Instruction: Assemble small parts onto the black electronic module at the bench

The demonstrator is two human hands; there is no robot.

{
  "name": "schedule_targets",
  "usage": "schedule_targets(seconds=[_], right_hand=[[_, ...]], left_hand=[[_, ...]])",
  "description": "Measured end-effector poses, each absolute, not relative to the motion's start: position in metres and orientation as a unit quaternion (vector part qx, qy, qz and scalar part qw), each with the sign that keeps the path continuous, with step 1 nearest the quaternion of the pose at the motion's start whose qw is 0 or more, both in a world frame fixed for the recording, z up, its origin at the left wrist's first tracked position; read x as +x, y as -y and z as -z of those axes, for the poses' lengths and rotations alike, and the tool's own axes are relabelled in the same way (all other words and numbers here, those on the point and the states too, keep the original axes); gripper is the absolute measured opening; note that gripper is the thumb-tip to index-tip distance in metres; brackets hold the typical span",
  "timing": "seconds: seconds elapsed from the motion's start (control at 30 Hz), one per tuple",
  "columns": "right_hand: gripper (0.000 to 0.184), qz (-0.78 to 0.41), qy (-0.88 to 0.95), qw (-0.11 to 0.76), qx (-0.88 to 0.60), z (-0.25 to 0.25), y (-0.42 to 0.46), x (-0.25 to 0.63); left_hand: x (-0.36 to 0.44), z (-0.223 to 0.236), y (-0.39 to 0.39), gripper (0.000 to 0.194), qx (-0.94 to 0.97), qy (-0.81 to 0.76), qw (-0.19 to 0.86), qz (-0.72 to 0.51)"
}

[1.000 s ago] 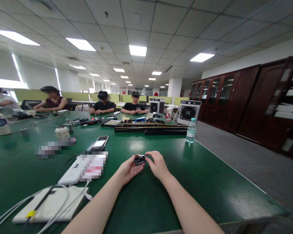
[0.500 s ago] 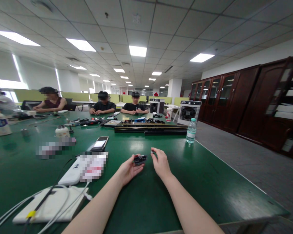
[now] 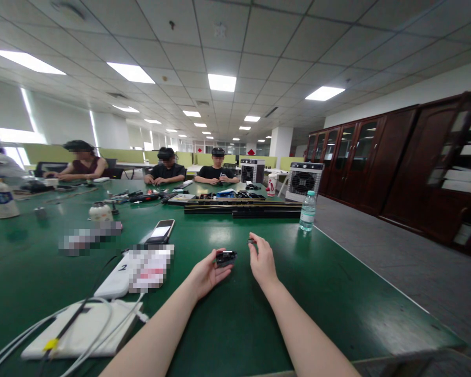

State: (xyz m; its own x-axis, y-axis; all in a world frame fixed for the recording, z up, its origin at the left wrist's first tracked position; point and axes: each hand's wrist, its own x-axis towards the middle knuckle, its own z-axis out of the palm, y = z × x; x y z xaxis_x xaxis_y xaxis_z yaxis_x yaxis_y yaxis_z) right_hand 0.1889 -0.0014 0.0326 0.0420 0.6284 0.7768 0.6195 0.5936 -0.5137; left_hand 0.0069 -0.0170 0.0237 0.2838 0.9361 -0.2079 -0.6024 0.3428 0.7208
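In my left hand lies a small black device with a reddish strip and a shiny edge. The thumb rests on its top and the fingers support it from below; its exact kind does not show. To the right and a little higher, my right hand pinches a tiny dark piece between thumb and fingertips. That piece is apart from the device, and it is too small to name. Both hands are above the green tabletop.
A water bottle stands at the right edge, near black bars. On the left lie a phone, a white box marked 2, a white pad with cables, and a jar. Several people sit across the table.
My right hand has drawn away from the device, up and to the right, with the tiny dark piece in its fingertips. My left hand has stayed nearly still.
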Motion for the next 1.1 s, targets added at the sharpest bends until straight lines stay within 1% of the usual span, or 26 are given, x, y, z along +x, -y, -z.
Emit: schedule_targets(seconds=[0.2, 0.5, 0.67, 0.73, 0.83, 0.97, 1.1], right_hand=[[0.030, -0.008, 0.691, 0.569, -0.446, -0.034, 0.003, 0.188], [0.017, -0.026, 0.731, 0.513, -0.449, -0.037, 0.008, 0.186], [0.015, -0.101, 0.760, 0.494, -0.409, -0.039, 0.013, 0.179], [0.017, -0.141, 0.759, 0.498, -0.395, -0.039, 0.015, 0.176], [0.022, -0.170, 0.760, 0.503, -0.375, -0.039, 0.017, 0.173], [0.021, -0.161, 0.769, 0.496, -0.370, -0.040, 0.018, 0.172], [0.020, -0.118, 0.799, 0.472, -0.353, -0.041, 0.018, 0.173]], left_hand=[[0.007, -0.025, 0.018, 0.031, 0.267, -0.314, 0.754, -0.511], [0.008, -0.029, 0.020, 0.033, 0.268, -0.324, 0.752, -0.508], [0.010, -0.032, 0.021, 0.033, 0.276, -0.336, 0.745, -0.506], [0.010, -0.033, 0.022, 0.032, 0.276, -0.339, 0.744, -0.506], [0.010, -0.032, 0.022, 0.031, 0.274, -0.339, 0.745, -0.505], [0.010, -0.031, 0.021, 0.032, 0.276, -0.334, 0.748, -0.502], [0.012, -0.032, 0.022, 0.029, 0.277, -0.334, 0.746, -0.504]])
